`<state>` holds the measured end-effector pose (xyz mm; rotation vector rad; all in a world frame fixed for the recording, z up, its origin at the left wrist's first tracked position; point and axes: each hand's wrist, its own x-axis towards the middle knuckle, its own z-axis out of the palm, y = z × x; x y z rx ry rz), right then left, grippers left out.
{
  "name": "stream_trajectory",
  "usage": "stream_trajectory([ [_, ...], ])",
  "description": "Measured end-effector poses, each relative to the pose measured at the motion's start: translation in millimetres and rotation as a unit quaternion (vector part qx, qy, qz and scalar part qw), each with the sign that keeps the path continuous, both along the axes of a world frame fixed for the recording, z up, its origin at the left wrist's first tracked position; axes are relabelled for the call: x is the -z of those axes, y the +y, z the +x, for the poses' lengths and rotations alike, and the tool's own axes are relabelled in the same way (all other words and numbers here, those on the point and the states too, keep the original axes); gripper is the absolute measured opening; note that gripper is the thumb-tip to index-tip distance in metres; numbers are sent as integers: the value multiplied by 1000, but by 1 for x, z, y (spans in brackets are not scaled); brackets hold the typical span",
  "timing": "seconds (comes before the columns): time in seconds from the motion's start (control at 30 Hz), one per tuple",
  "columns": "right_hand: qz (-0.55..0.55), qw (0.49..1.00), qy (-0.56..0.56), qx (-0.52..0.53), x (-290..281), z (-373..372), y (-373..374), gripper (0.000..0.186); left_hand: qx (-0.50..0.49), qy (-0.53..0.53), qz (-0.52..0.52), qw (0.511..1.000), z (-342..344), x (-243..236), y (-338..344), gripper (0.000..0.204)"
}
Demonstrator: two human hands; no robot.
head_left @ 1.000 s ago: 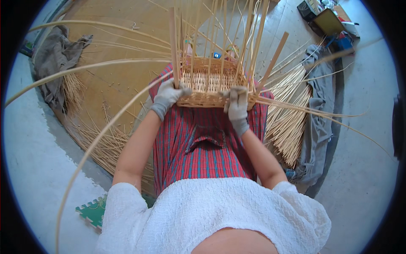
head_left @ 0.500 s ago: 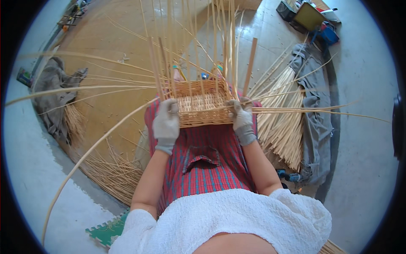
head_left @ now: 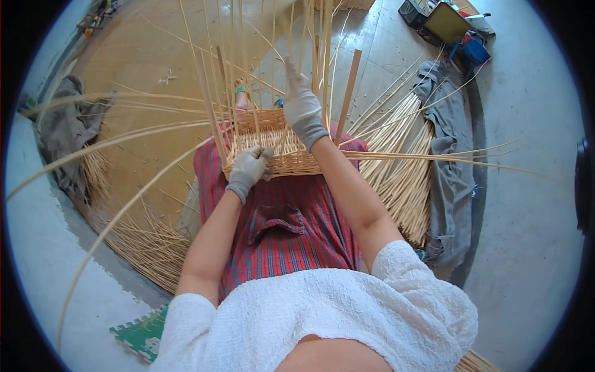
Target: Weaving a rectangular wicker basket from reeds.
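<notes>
A half-woven wicker basket (head_left: 304, 164) lies across my lap, its tall upright stakes rising away from me. My left hand (head_left: 250, 168), in a pale work glove, is closed on the basket's near wall, thumb on top. My gloved right hand (head_left: 304, 110) is raised over the basket's far side among the stakes. Its fingers point up and away and are smeared by motion, so I cannot tell whether they grip a rod. Wider flat wooden sticks (head_left: 349, 97) stand at the basket's corners. Long loose weaving rods (head_left: 133, 204) curve out from its left side, and others reach right.
Bundled pale rods (head_left: 396, 186) lie on grey cloth (head_left: 449, 186) to the right. More rods (head_left: 149, 251) lie at the left, near another grey cloth (head_left: 68, 133). A green foam mat (head_left: 142, 335) is at lower left. Containers (head_left: 449, 25) stand at the far right.
My right hand has left the basket's near right corner and swung up and left over its far side. My left hand has shifted along the near wall toward the middle.
</notes>
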<state>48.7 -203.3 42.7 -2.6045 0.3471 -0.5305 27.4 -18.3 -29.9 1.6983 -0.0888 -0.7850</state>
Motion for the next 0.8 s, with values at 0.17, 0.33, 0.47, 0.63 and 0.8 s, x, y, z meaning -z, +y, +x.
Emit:
stream_trajectory([
  [0.17,-132,955,-256,-65,-7,-89,-19,61,-30,20,7,999,1,-4,6,20],
  [0.33,463,857,-225,31,56,-173,-8,25,-7,8,-16,1000,-1,-12,-3,13],
  [0.47,477,860,-173,51,44,-150,-19,20,32,-157,45,986,8,-31,-10,29],
  [0.63,515,837,-178,56,50,-145,-18,19,-62,-253,113,959,22,-4,-15,64],
  [0.8,541,816,-195,58,61,-147,-34,16,54,-134,101,984,9,-43,-17,84],
])
